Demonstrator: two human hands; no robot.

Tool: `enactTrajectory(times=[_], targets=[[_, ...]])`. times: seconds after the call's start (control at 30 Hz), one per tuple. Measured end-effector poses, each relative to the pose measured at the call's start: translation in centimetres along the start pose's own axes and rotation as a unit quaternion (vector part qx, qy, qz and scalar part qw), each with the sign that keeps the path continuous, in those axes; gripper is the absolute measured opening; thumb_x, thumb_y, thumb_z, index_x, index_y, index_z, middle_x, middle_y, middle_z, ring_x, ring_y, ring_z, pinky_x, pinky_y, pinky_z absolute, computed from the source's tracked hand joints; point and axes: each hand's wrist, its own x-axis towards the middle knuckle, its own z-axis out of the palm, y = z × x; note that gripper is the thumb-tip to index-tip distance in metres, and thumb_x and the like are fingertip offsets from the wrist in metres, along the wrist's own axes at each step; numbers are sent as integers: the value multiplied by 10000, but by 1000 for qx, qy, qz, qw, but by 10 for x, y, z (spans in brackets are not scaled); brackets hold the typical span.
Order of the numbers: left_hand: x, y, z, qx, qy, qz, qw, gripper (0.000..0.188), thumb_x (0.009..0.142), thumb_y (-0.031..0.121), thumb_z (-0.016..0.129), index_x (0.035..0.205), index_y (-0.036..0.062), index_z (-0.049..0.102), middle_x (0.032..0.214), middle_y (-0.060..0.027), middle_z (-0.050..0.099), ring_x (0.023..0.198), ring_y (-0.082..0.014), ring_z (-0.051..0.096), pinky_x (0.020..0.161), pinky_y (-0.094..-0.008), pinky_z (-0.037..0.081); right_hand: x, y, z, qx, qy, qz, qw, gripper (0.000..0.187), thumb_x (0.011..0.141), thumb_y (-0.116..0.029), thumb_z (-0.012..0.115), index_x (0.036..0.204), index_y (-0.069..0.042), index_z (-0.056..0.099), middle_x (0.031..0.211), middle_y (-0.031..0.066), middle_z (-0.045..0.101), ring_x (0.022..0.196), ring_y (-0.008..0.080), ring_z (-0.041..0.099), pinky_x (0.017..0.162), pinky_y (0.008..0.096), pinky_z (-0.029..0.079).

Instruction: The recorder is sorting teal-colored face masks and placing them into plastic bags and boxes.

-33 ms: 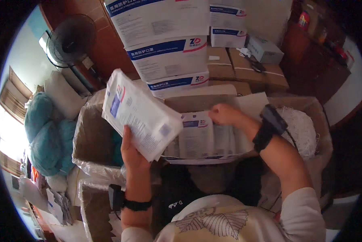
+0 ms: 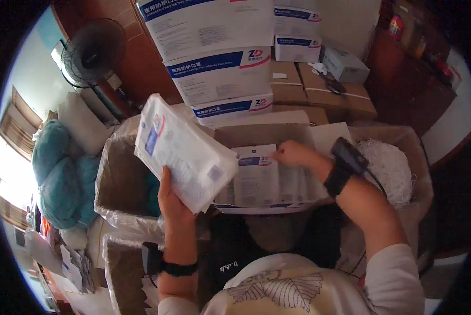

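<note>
A fanned stack of flat white packets (image 2: pixel 185 152) with blue and red print is held tilted in my left hand (image 2: pixel 173 199). The thumb lies over the front packet, and the fingers are hidden behind the stack. My right hand (image 2: pixel 297 154) is over the open white carton (image 2: pixel 319 137) in front of me, fingers closed at the upper right corner of a white packet (image 2: pixel 256 178). That packet stands upright in the carton, with more packets (image 2: pixel 292 184) beside it to the right.
Printed white cartons (image 2: pixel 219 76) are stacked behind the open one. Plastic-lined boxes (image 2: pixel 117 184) stand at left; white stringy material (image 2: pixel 387 170) fills a box at right. Teal bags (image 2: pixel 59 184) and a black fan (image 2: pixel 91 50) are farther left. Brown cartons (image 2: pixel 335 94) sit at the back.
My right hand has shifted slightly down. The stack in my left hand has dropped and moved right a little.
</note>
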Motion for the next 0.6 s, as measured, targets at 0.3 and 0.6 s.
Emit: enactTrajectory(times=[0.3,0.6], targets=[[-17,5,-34,34,23,-31,999,432,879,281,428,1225,30,365,1159,-148,496,1029,-303,515,861,-462,429,10,-9,25,157,-22,-10,987,391,749,-346,588,907,11,607,779,168,625,709,328,599,681,394,467],[-27,2,-32,48,48,1,998,433,878,290,427,1223,36,362,1165,-142,490,1032,-298,513,854,-459,434,-11,-31,21,30,-75,60,995,397,750,-339,594,961,-3,598,887,167,614,807,259,598,736,355,456]])
